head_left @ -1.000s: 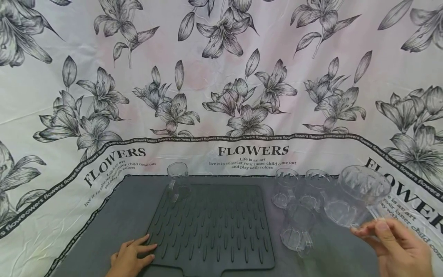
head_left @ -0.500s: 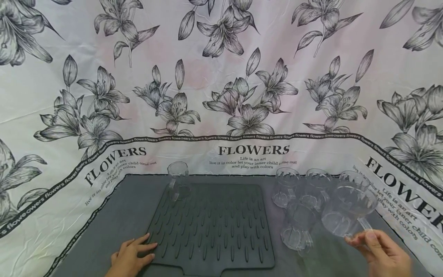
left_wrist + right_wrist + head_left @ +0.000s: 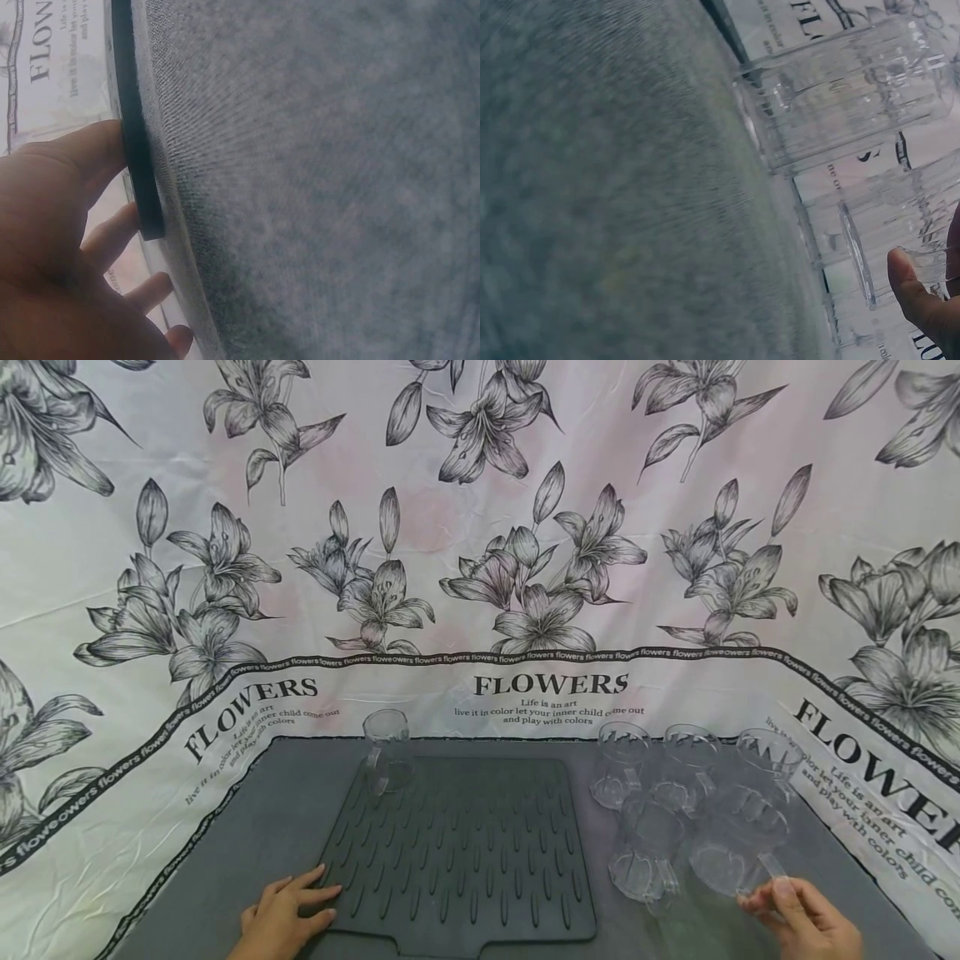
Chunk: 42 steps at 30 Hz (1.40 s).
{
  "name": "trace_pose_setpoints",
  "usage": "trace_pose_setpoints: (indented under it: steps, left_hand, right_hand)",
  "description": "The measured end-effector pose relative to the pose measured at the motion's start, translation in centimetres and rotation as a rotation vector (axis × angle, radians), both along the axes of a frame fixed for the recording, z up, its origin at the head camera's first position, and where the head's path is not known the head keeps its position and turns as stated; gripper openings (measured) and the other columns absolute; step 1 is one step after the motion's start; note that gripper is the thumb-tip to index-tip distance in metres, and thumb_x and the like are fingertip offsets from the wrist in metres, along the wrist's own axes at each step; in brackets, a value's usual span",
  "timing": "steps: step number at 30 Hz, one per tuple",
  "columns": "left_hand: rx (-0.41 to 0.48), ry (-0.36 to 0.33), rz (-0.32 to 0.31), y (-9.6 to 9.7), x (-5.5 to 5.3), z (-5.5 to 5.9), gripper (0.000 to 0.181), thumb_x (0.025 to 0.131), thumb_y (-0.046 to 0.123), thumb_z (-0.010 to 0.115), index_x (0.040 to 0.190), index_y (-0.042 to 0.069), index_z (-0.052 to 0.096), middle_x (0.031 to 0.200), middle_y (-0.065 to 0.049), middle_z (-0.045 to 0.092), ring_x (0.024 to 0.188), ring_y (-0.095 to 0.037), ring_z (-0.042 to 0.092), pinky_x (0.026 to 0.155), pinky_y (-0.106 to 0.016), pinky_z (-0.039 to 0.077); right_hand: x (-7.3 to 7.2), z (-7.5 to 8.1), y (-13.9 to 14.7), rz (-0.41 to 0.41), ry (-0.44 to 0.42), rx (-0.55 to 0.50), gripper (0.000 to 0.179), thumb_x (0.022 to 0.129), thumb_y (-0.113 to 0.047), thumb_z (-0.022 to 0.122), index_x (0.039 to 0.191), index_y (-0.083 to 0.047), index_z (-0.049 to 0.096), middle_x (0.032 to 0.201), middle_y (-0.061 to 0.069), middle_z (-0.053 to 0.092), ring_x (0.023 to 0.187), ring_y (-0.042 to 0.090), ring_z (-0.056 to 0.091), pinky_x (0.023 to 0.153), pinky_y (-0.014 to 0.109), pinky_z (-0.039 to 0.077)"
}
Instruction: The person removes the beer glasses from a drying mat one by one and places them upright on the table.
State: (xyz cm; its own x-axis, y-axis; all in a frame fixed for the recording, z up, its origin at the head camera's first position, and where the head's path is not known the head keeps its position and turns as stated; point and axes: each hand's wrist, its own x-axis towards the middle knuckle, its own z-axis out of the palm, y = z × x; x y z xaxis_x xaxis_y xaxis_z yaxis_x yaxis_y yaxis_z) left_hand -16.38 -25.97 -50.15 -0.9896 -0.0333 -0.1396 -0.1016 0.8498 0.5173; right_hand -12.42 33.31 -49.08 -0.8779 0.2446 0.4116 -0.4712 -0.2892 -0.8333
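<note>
My right hand (image 3: 806, 922) pinches the handle of a clear mug (image 3: 738, 847) at the right side of the table. In the right wrist view, the mug's base (image 3: 857, 255) is close over the grey surface, and part of the hand (image 3: 922, 300) is out of frame. My left hand (image 3: 285, 914) rests with spread fingers at the left edge of a dark ridged drying mat (image 3: 465, 852). The left wrist view shows the fingertips touching the mat's edge (image 3: 137, 150). One clear mug (image 3: 388, 756) stands on the mat's far left corner.
Several more clear mugs stand right of the mat: one near its edge (image 3: 645, 860), others in a back row, including a middle mug (image 3: 684, 768) and a far right mug (image 3: 768, 756). A flower-printed cloth (image 3: 540, 568) hangs behind the grey table (image 3: 247, 827).
My right hand has moved left and down with the mug, bringing it lower in front of the back row. My left hand and the mat have stayed in place.
</note>
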Motion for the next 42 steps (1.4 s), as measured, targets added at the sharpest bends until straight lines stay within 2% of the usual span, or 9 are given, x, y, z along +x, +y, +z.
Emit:
trace_pose_setpoints:
  steps: [4,7,15,21,29,34,37,39,42]
  left_hand:
    - [0.003,-0.008,-0.001,0.0,0.0,-0.1,0.045,0.075,0.042,0.08,0.115,0.023,0.074,0.145,-0.01,0.045,0.129,-0.045,0.031,0.087,-0.071,0.022]
    - [0.008,-0.019,-0.001,-0.1,0.0,-0.2,0.045,0.075,0.042,0.08,0.115,0.023,0.074,0.145,-0.01,0.045,0.129,-0.045,0.03,0.087,-0.071,0.022]
    - [0.013,-0.034,0.007,0.1,0.1,0.0,0.047,0.075,0.042,0.08,0.117,0.022,0.073,0.145,-0.012,0.044,0.129,-0.046,0.031,0.087,-0.072,0.021]
    - [0.024,-0.028,0.001,0.1,0.2,0.0,0.048,0.076,0.042,0.079,0.118,0.02,0.072,0.146,-0.013,0.043,0.129,-0.047,0.029,0.087,-0.072,0.019]
    - [0.033,-0.056,0.001,0.1,0.2,0.3,0.049,0.076,0.043,0.079,0.12,0.021,0.072,0.146,-0.013,0.042,0.13,-0.047,0.028,0.088,-0.073,0.018]
    - [0.064,-0.027,-0.004,-0.1,0.1,0.7,0.048,0.077,0.042,0.079,0.12,0.021,0.072,0.147,-0.012,0.041,0.132,-0.045,0.025,0.088,-0.072,0.015]
    - [0.074,-0.009,-0.013,-0.3,0.2,0.7,0.046,0.078,0.041,0.078,0.12,0.021,0.071,0.148,-0.011,0.041,0.133,-0.044,0.024,0.089,-0.072,0.014]
    - [0.069,-0.006,-0.02,-0.4,0.3,0.7,0.047,0.079,0.042,0.078,0.12,0.021,0.071,0.148,-0.011,0.04,0.133,-0.044,0.024,0.089,-0.072,0.014]
    - [0.061,-0.01,-0.018,-0.4,0.4,0.6,0.046,0.079,0.04,0.078,0.121,0.022,0.071,0.148,-0.011,0.04,0.133,-0.044,0.024,0.09,-0.072,0.014]
  right_hand:
    - [0.1,-0.5,0.0,-0.051,-0.098,-0.021,0.023,0.099,-0.011,0.055,0.086,0.005,0.062,0.077,0.011,0.063,0.073,0.019,0.068,0.068,0.027,0.057]
    - [0.1,-0.8,-0.1,-0.066,-0.129,-0.04,0.023,0.099,-0.013,0.057,0.084,0.005,0.063,0.076,0.011,0.064,0.072,0.02,0.068,0.067,0.028,0.057]
    - [-0.1,-1.7,0.4,0.013,-0.089,-0.062,0.021,0.1,-0.011,0.054,0.089,0.005,0.062,0.079,0.011,0.062,0.075,0.021,0.067,0.07,0.029,0.056]
    - [-0.2,-1.6,0.3,-0.022,-0.181,0.005,0.026,0.099,-0.016,0.055,0.091,0.008,0.061,0.079,0.011,0.06,0.075,0.022,0.067,0.07,0.032,0.057]
    - [-0.1,-2.1,0.3,-0.036,-0.187,-0.004,0.026,0.099,-0.018,0.057,0.088,0.006,0.062,0.078,0.011,0.061,0.074,0.021,0.067,0.069,0.031,0.057]
    - [-0.2,-2.1,0.3,-0.017,-0.183,-0.029,0.023,0.1,-0.015,0.055,0.091,0.005,0.063,0.08,0.011,0.063,0.076,0.022,0.068,0.07,0.032,0.057]
    - [-0.1,-1.9,0.4,-0.013,-0.2,-0.003,0.022,0.1,-0.015,0.054,0.093,0.002,0.065,0.082,0.009,0.065,0.077,0.019,0.067,0.069,0.03,0.057]
    - [0.0,-1.7,0.4,-0.028,-0.214,0.024,0.021,0.101,-0.015,0.052,0.094,-0.002,0.067,0.084,0.006,0.066,0.078,0.015,0.067,0.067,0.027,0.056]
    - [0.0,-0.8,0.1,-0.208,-0.323,0.086,0.02,0.101,-0.018,0.053,0.091,-0.012,0.07,0.08,-0.003,0.066,0.075,0.006,0.063,0.061,0.019,0.052]
